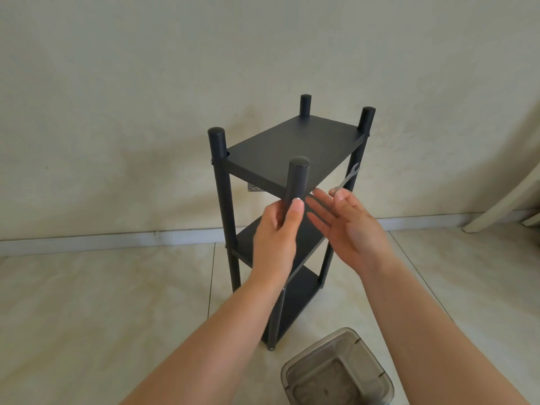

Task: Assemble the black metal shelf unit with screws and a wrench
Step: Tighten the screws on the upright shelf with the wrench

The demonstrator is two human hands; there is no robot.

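Shelf (292,147) upright on the floor (102,302), close to the wall (146,83), and by the look of it nearly built: four capped posts standing, three boards set between them at top, middle and bottom. Small bright fasteners visible at several joints, one on the left post at the top board, others lower down. Judged from that, mostly tightening left, with the top front corner the joint in hand. Whether every joint is fully driven: cannot tell, since the far corners are too small or hidden.

Left hand (274,232) wrapped round the front post (296,179) just under the top board, thumb pressed on a silver screw (297,200) at the post's face. Right hand (350,229) just beside it, fingers straight and spread wide, not touching the post. Wrench (349,178) poking up from behind that hand near the thumb side; probably pinned there, but the hold itself is hidden, so cannot say for sure. Likely next: bringing the wrench onto the screw, though not yet on it.

Wall plain, pale and mottled, filling the upper view. Floor of large glossy cream tiles with thin joints. Light skirting (87,242) along the foot of the wall. Pale furniture leg (502,197) slanting in at the far right, well apart from the shelf. Grey see-through tub (314,347) on the floor near the shelf's front foot, at the bottom edge; contents unclear. Small perforated metal plate (253,188) showing under the top board, behind the front post.
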